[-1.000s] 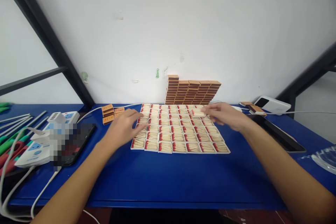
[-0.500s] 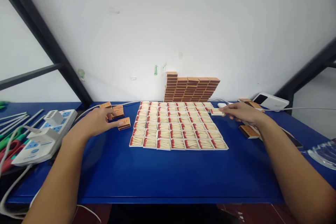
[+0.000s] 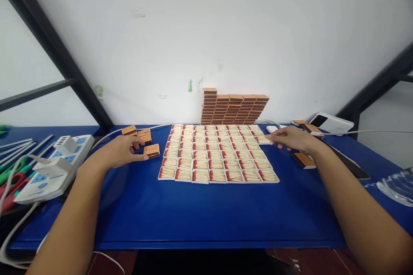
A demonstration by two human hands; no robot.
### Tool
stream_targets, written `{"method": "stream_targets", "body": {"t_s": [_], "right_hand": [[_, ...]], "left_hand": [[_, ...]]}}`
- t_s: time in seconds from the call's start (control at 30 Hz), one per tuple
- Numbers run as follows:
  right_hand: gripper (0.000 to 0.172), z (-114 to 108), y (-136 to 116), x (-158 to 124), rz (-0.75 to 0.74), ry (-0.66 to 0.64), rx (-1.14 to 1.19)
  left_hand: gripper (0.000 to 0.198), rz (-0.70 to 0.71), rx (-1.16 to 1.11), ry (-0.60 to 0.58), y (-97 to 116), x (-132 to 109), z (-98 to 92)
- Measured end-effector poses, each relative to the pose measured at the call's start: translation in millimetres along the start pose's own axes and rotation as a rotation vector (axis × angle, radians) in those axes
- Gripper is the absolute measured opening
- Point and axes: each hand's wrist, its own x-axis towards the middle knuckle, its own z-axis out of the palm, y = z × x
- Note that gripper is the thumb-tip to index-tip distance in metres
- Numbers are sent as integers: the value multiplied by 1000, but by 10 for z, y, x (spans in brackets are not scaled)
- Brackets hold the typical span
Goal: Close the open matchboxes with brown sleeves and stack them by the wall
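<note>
Your left hand (image 3: 121, 151) lies low on the blue tabletop (image 3: 206, 215), left of the grid of open trays (image 3: 217, 154). Its fingers are half curled and their tips meet the near edge of a brown matchbox sleeve (image 3: 151, 150), which lies flat just beside the grid's left column. From this angle I cannot tell whether you are gripping that sleeve or only touching it. 2 more loose sleeves (image 3: 144, 135) sit just behind it, towards the wall.

Your right hand (image 3: 292, 138) is at the grid's right edge. Its fingertips are pinched on 1 match tray (image 3: 263, 139), filled with red-tipped matches, level with the 2nd or 3rd row from the back and touching the neighbouring trays. Another brown sleeve (image 3: 303, 160) lies flat on the tabletop beside your right wrist.

A stepped stack of sleeves (image 3: 234, 109) stands against the white wall behind the grid. A white power strip (image 3: 54, 167) with its cable lies far left. A white power bank (image 3: 331, 123) and a dark phone (image 3: 350, 164) lie to the right, well apart from the trays
</note>
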Motion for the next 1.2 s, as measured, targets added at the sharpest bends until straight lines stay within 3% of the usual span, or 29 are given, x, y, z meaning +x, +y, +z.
{"method": "stream_targets", "body": {"t_s": [0.1,0.23,0.47,0.7,0.8,0.87,0.93,1.03,1.13,1.2], "right_hand": [[39,39,-5,19,12,45,21],[25,79,-59,-15,34,161,95],[17,121,-129,-69,59,130,97],[15,105,-132,-75,60,165,-9],[10,162,-202,-81,-71,365,-50],[13,312,-347,-161,-248,423,87],[27,578,-569,-338,-374,295,356],[44,1110,-937,-734,-429,38,616],[47,1559,-1171,-1074,-489,-363,690],[43,1701,-1217,-1174,-495,-419,716]], "left_hand": [[53,37,-31,1,-35,29,29],[40,110,-43,43,-50,54,54],[62,219,-97,121,25,60,101],[42,253,-62,76,116,50,71],[36,289,-127,161,261,26,80],[33,341,-204,265,434,-2,137],[33,409,-291,376,658,-44,235],[26,516,-358,531,1015,-132,411],[22,604,-422,563,1274,-214,552],[20,637,-445,550,1352,-242,614]]}}
